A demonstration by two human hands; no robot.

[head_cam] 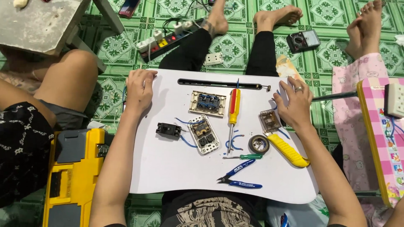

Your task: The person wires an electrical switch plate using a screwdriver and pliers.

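Resting flat near the upper left corner of the white lap table, the left hand lies palm down with fingers loosely spread, gripping nothing. The right hand, with a ring on one finger, sits at the upper right edge of the board, fingers spread and pressed on the surface, also holding nothing; its fingertips lie just beside a small clear plastic box.

Between the hands, in the middle of the frame, lie the loose parts. A beige switch plate with blue parts inside sits at upper centre. Below it, tilted, lies a white socket module with scorched-looking edges, joined by a blue wire to a small black switch block on its left. A red-and-yellow screwdriver lies upright right of centre, tip pointing down the frame. A roll of black tape sits near the yellow utility knife, which slants toward the lower right. A small green-handled screwdriver and blue-handled cutters lie toward the lower middle.

A yellow toolbox stands at lower left. A power strip lies on the green patterned floor at upper centre, and a black multimeter at upper right. Other people's legs and feet show along the top and left.
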